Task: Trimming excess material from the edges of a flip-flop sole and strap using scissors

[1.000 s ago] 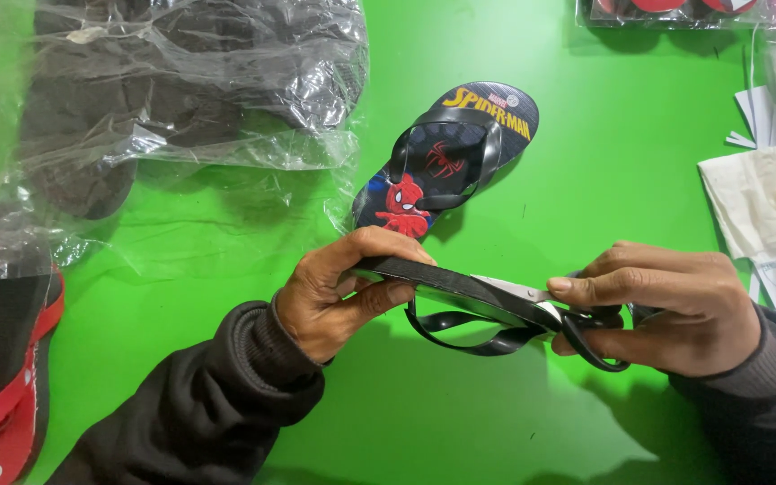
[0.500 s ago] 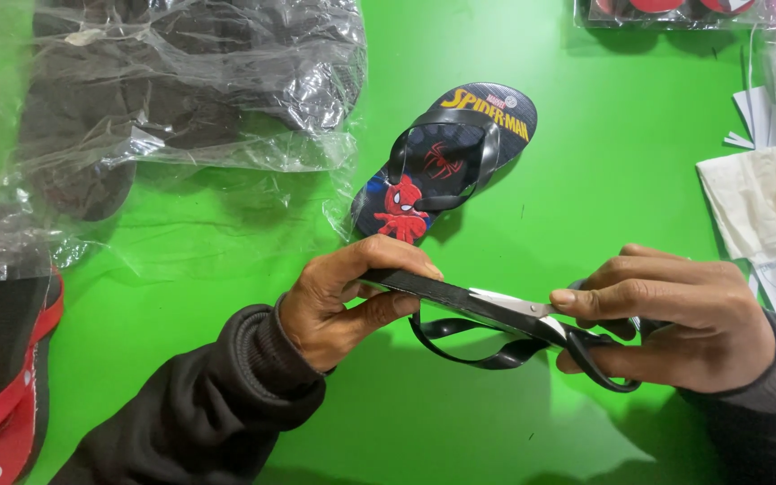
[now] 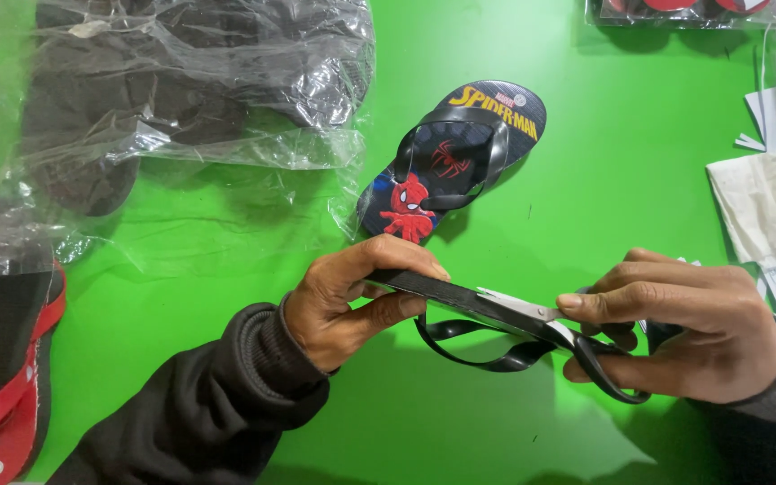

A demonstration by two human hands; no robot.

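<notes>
Sandal (image 3: 460, 301) held edge-on above the green tabletop (image 3: 621, 180), scissors (image 3: 541, 323) at its rim.
We see the left hand (image 3: 352, 301) clamped on one end of the dark sole, its strap (image 3: 473, 346) hanging below, while the right hand (image 3: 675, 328) is closed through the scissor handles, blades lying along the sole's edge. We judge that a slip could nick the sole or strap, or reach the left fingers (image 3: 401, 305), since they grip close to the blade line. Against the earlier frames, the scissors have slid further toward the left hand; the printed sandal (image 3: 451, 162) and plastic bag (image 3: 181, 117) lie unmoved.
</notes>
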